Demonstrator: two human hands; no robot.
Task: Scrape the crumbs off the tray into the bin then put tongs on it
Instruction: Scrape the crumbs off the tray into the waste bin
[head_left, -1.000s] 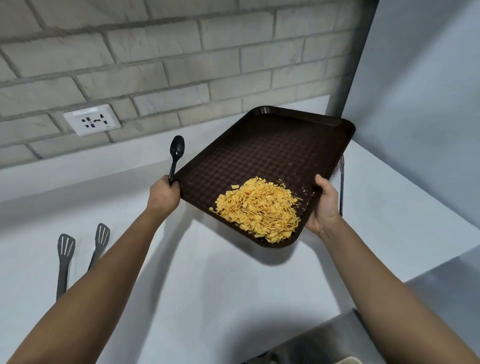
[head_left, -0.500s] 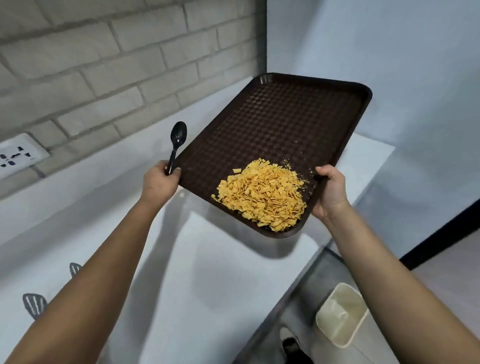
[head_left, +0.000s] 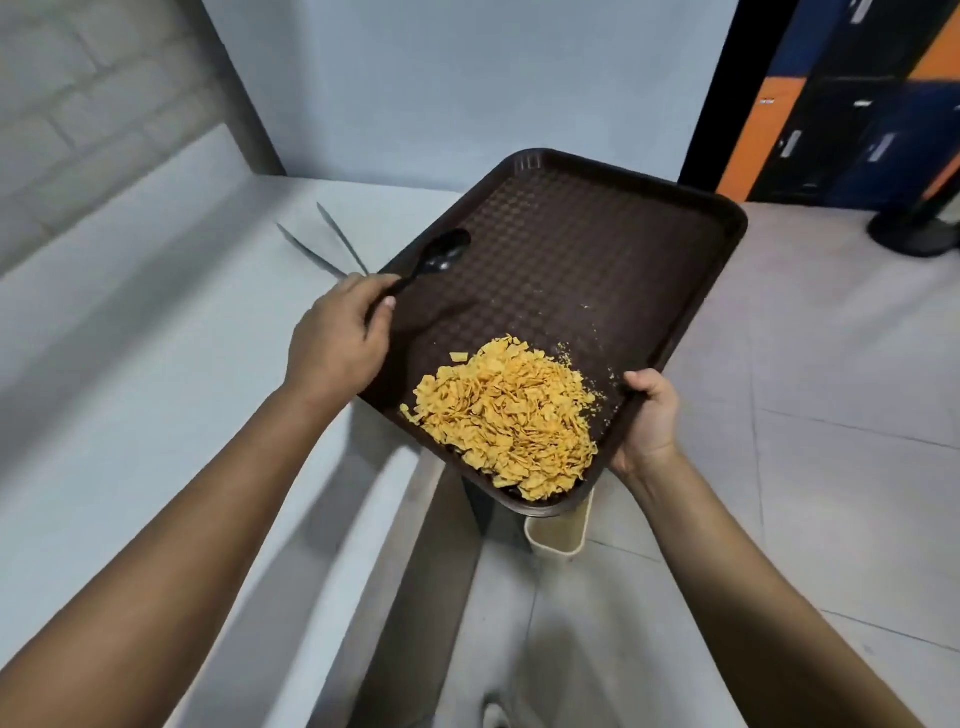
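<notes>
Tray (head_left: 597, 270) now swung over bin (head_left: 558, 540); no legible writing.

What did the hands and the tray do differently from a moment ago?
The tray swung off the counter and now hangs over the bin. The left hand let go of the tray's edge and brought the spoon over it. The right hand still grips the tray, and the crumbs stay piled.

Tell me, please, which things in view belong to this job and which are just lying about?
Belonging to the job:
- brown tray, gripped by the right hand
- yellow crumbs heaped at its near corner
- black spoon, held by the left hand
- beige bin, below the tray's corner
- metal tongs on the counter

Just lying about:
- orange and blue lockers
- black post base
</notes>
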